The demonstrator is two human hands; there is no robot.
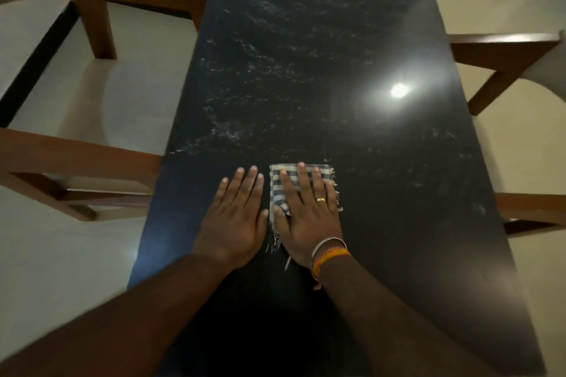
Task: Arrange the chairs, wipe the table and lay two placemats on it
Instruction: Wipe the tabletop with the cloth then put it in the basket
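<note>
A long black glossy table (398, 193) runs away from me, with pale smears and dust across its far half. A folded blue-and-white checked cloth (277, 190) lies on it near the middle. My right hand (306, 211) presses flat on the cloth, fingers spread, a ring and wristbands visible. Just to the left of the cloth, my left hand (235, 214) rests flat on the bare tabletop, holding nothing. No placemats are in view.
A wooden chair with a pale seat (70, 92) stands against the table's left side. Another wooden chair (502, 52) is at the right side, partly cut off. Pale floor shows on both sides. A ceiling light reflects on the tabletop (398, 90).
</note>
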